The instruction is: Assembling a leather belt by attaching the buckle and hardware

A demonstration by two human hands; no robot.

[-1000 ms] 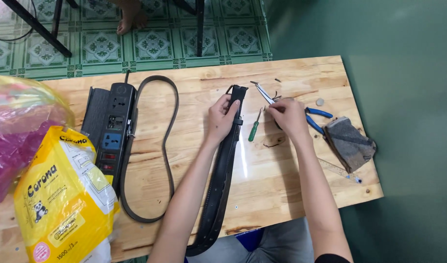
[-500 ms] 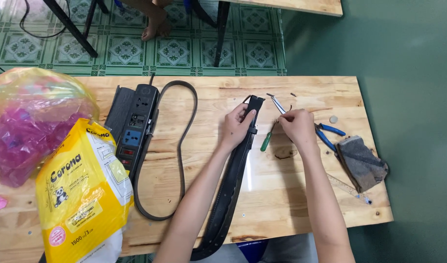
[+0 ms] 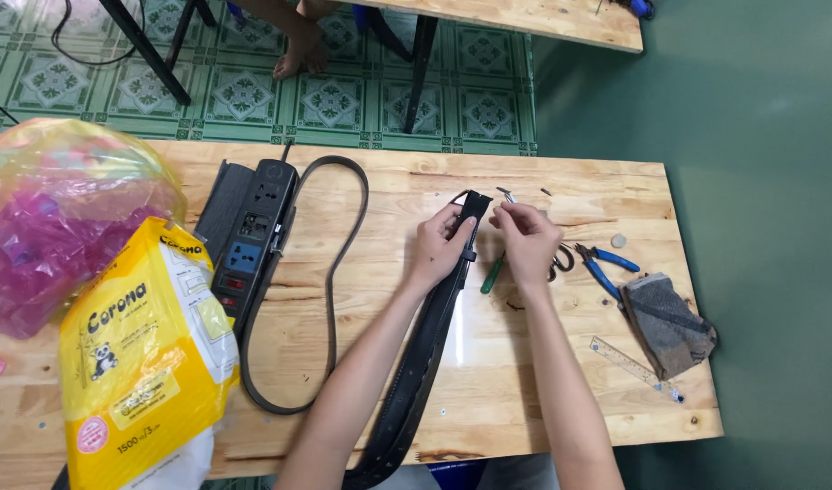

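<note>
Left hand: the left hand (image 3: 437,247) grips the upper end of a black belt (image 3: 425,349), fingers curled and pressed around its edge near the far tip.
Right hand: the right hand (image 3: 528,240) has thumb and fingertips pinched together on a small metal piece (image 3: 507,195) just beside the belt's tip; what the piece is, too small to tell.
Belt: a long, flat, dull black strap with a row of small holes, lying diagonally on the table (image 3: 561,381) from the hands down to the near edge.
Screwdriver: a screwdriver (image 3: 491,274) with a green handle lies between belt and right wrist.
Pliers: blue-handled pliers (image 3: 602,266) rest on the wood right of the right hand.
Cloth: a crumpled grey rag (image 3: 665,322), coarse in texture, sits near the right edge, a clear ruler (image 3: 629,363) below it.
Power strip: a black, rectangular power strip (image 3: 253,240) lies left, with a thin dark loop (image 3: 330,290) curving beside it.
Bags: a yellow plastic pack (image 3: 139,354), contents not visible, and a clear bag (image 3: 58,218) holding pink material.
Table: pale varnished wood planks, glossy.
</note>
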